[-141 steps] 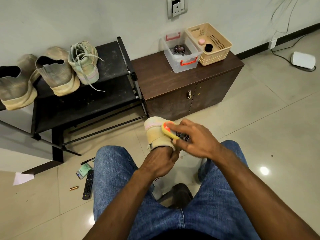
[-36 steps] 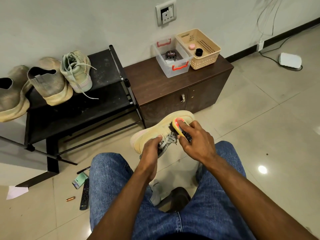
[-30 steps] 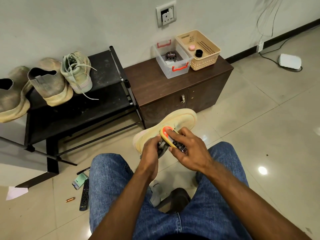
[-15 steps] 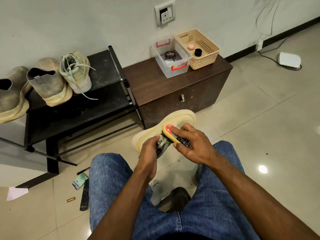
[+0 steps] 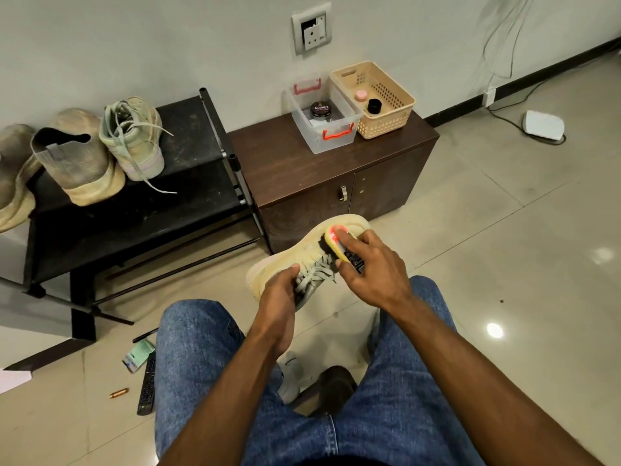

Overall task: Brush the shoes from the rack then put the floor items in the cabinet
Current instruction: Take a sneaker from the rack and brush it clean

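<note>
My left hand [image 5: 280, 294] grips a pale yellow sneaker [image 5: 302, 250] by its laced upper, above my knees, with the sole edge turned up. My right hand [image 5: 369, 264] holds a yellow and red brush [image 5: 334, 242] whose dark bristles press on the shoe near its toe. On the black rack [image 5: 188, 139] at the left stand a green laced sneaker [image 5: 134, 139] and dusty tan shoes [image 5: 77, 166]. A remote [image 5: 147, 386], a green packet [image 5: 137, 356], a pen [image 5: 144, 335] and a small copper item [image 5: 118, 393] lie on the floor. The brown cabinet [image 5: 302, 173] has its doors closed.
On the cabinet top sit a clear tub [image 5: 322, 119] with a tin in it and a beige basket [image 5: 376, 99]. A white device [image 5: 542, 124] with a cable lies on the tiles at the right. White paper [image 5: 13, 380] lies at the far left.
The brush has slid from the laces up toward the toe of the sneaker. My left hand keeps the same hold on the shoe.
</note>
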